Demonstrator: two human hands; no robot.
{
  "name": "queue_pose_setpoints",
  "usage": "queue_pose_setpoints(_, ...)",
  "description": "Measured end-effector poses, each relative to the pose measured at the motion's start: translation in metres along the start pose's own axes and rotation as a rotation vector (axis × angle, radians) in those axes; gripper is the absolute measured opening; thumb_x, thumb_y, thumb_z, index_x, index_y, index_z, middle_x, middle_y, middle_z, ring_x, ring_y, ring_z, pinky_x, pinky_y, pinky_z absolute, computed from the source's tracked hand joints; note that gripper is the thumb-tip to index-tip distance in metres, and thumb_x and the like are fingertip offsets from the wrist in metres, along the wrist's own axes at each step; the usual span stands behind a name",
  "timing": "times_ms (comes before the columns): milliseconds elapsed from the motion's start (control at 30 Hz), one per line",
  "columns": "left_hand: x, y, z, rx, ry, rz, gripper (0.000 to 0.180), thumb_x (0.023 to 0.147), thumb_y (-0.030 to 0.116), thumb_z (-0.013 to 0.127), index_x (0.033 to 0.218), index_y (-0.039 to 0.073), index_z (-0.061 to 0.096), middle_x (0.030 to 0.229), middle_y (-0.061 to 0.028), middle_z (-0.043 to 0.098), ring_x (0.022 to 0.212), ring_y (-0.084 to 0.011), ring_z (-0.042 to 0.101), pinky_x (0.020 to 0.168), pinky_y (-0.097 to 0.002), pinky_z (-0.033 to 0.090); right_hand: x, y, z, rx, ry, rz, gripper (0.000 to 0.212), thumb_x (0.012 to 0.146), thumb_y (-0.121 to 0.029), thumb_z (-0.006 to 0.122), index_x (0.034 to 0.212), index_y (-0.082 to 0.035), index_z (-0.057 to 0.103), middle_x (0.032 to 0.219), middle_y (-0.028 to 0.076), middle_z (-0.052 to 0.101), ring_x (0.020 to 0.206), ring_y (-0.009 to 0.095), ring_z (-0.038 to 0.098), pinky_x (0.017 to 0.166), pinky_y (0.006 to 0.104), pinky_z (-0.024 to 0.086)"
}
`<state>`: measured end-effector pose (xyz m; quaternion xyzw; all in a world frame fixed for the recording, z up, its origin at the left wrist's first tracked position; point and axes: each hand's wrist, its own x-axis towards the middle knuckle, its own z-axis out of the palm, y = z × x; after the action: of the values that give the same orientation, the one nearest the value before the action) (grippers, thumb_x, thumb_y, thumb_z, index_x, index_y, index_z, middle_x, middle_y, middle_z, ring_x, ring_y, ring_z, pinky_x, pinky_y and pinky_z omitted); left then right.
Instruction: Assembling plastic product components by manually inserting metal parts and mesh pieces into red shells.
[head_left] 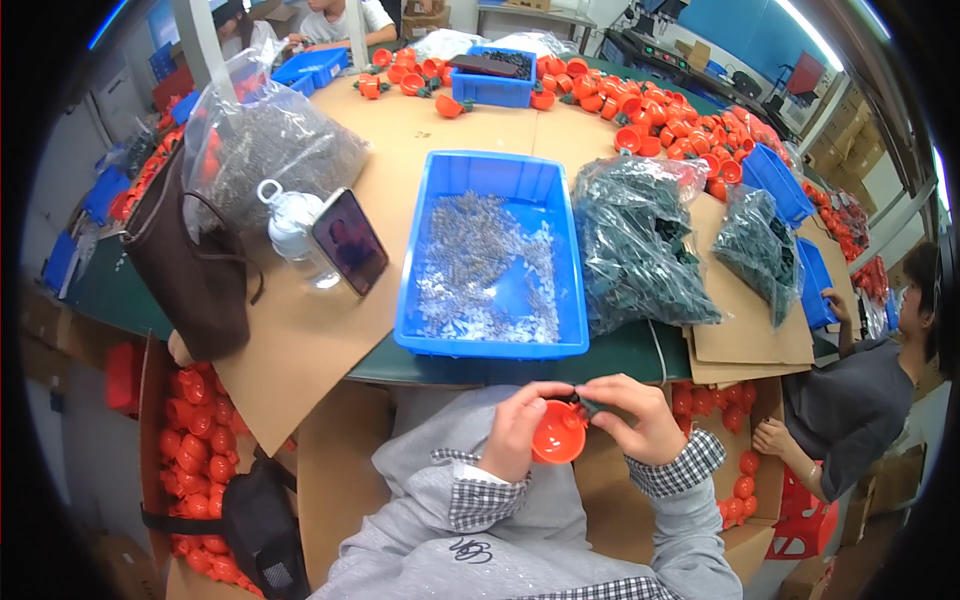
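Above my lap, close to the table's near edge, my left hand (514, 432) is closed around the side of a small orange-red plastic cup (558, 434). The cup's round opening faces up toward me. My right hand (645, 418) pinches a small dark green part (588, 406) at the cup's upper right rim; fingers partly hide where the two meet. Straight ahead on the table sits a blue plastic bin (497, 348) with many small metal and whitish pieces (465, 240) in it. A clear bag of dark green parts (640, 250) lies against the bin's right side.
Left of the bin stand a phone (350, 243), a clear bottle (292, 225), a brown bag (185, 265) and a plastic sack (270, 140). Orange cups (650, 110) are heaped at the back right. Boxes of cups (195, 430) flank my lap. A co-worker (850, 410) sits at right.
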<state>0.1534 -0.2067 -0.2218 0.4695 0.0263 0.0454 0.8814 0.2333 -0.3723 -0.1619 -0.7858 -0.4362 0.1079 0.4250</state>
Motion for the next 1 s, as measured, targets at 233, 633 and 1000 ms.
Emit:
queue_pose_setpoints(233,-0.001,-0.004,0.000,0.001,-0.018,-0.082,0.033,0.088,0.016,0.036,0.089,-0.005,0.061,0.085,-0.0114,0.064,0.076,-0.0144,0.060,0.070,-0.0240,0.046,-0.006,-0.003,-0.008,0.033,-0.136,-0.052,0.035,0.070,0.004,0.064,0.105,-0.003,0.062,0.098,0.012,0.057,0.086,0.024,0.058,0.072,0.0305,0.048)
queue_pose_setpoints(633,-0.003,0.013,-0.011,0.077,-0.090,-0.021,0.038,0.088,0.029,0.045,0.102,-0.004,0.056,0.094,-0.0114,0.062,0.087,-0.0174,0.060,0.080,-0.0274,0.046,0.005,-0.003,0.002,-0.058,-0.060,-0.161,0.038,0.064,-0.006,0.072,0.101,-0.009,0.066,0.083,0.011,0.058,0.071,0.023,0.058,0.062,0.0298,0.047)
queue_pose_setpoints(1000,-0.027,0.021,-0.030,0.470,0.113,0.146,0.043,0.064,0.020,0.080,0.088,0.006,0.048,0.089,-0.0066,0.060,0.083,-0.0127,0.057,0.073,-0.0269,0.048,0.013,-0.028,0.032,-0.287,-0.073,-0.241,0.036,0.074,-0.007,0.067,0.109,-0.009,0.061,0.088,0.014,0.054,0.079,0.027,0.055,0.069,0.0339,0.047)
